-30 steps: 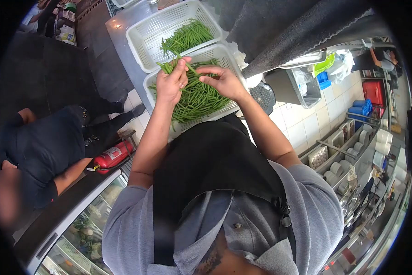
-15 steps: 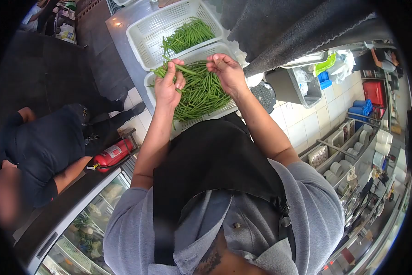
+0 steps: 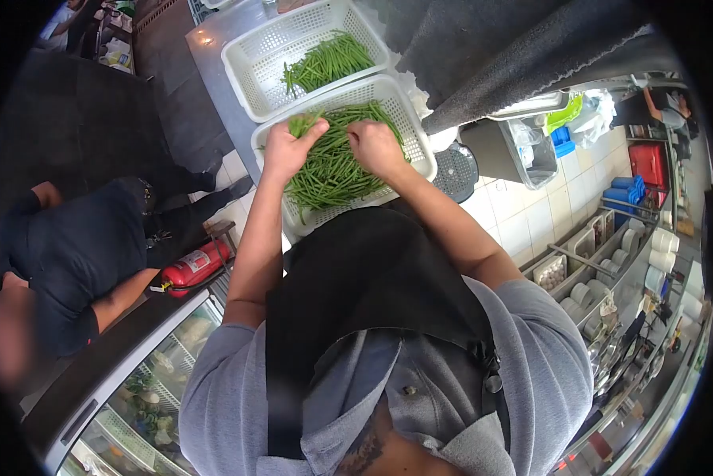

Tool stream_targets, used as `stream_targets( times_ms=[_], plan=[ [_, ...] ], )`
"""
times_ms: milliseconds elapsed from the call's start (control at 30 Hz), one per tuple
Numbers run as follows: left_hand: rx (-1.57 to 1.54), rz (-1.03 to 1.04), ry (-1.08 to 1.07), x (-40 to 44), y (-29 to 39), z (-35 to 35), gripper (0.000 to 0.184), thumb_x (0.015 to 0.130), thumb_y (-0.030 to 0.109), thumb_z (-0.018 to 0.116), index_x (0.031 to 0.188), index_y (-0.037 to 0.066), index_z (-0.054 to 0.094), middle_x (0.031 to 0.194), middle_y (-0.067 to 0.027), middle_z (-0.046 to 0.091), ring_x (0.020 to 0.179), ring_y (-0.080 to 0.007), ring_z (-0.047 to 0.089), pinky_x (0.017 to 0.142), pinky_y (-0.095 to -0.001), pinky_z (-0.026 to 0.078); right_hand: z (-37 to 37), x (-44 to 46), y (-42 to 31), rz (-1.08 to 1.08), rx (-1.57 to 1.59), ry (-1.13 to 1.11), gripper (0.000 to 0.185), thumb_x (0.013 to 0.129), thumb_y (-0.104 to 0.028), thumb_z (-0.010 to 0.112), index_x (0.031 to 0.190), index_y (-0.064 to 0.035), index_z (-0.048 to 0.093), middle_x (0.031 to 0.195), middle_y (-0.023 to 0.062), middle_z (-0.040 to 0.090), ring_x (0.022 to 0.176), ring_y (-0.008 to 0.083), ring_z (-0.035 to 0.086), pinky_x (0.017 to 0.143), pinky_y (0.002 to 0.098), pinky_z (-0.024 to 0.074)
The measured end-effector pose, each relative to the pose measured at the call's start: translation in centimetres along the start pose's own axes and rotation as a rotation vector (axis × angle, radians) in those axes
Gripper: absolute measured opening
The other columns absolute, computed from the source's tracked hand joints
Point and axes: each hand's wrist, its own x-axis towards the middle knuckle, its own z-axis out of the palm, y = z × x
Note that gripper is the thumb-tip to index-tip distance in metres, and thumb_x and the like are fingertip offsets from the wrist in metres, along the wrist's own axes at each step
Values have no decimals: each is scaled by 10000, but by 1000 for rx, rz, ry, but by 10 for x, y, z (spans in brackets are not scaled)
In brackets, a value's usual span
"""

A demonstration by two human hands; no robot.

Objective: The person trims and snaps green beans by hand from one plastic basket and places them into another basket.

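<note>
My left hand (image 3: 286, 152) is closed around a small bunch of green beans (image 3: 304, 124), over the left side of a white perforated plastic basket (image 3: 413, 111). A heap of loose green beans (image 3: 333, 174) fills much of that basket. My right hand (image 3: 379, 148) is over the heap with its fingers curled together. Its fingertips touch or nearly touch the beans, and whatever they pinch is hidden. Just beyond stands a second white basket (image 3: 251, 78), with a neater pile of green beans (image 3: 329, 63) at its right side.
The baskets stand on a metal table (image 3: 214, 47). At left are a person in dark clothes (image 3: 87, 246), a red fire extinguisher (image 3: 196, 268) and a glass-fronted display case (image 3: 150, 389). A grey bin (image 3: 491, 151) and shelves with crockery (image 3: 586, 293) are at right.
My right hand has lowered from above the basket's far side toward the bean heap, and its fingers have curled in. My left hand has shifted slightly, still holding beans.
</note>
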Motion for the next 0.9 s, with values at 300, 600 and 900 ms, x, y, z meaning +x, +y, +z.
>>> stream_targets(
  times_ms=[300, 600, 900],
  plan=[
    [359, 228, -162, 3, 13, 20, 352, 897, 297, 761, 1140, 42, 746, 1227, -135, 713, 1074, -347, 694, 930, -390, 530, -70, 3, -20, -151, 256, 13, 120, 890, -45, 684, 994, -6, 732, 953, 184, 733, 851, 335, 716, 784, 405, 565],
    [-452, -84, -88, 7, 26, 42, 278, 947, 274, 753, 1062, 21, 745, 909, -67, 749, 505, -44, 477, 472, -226, 365, -30, 7, 3, 174, 1006, 278, 128, 987, -48, 664, 1099, 7, 695, 956, 20, 718, 787, 74, 644, 719, 234, 533],
    [-927, -119, -24, 7, 40, 40, 272, 1008, 229, 674, 1170, 17, 618, 1056, -172, 736, 471, -49, 427, 431, -214, 343, -48, -16, -3, 187, 416, -120, 254, 988, -254, 696, 1046, -9, 737, 826, 83, 723, 797, 128, 690, 738, 286, 539]
  ],
)
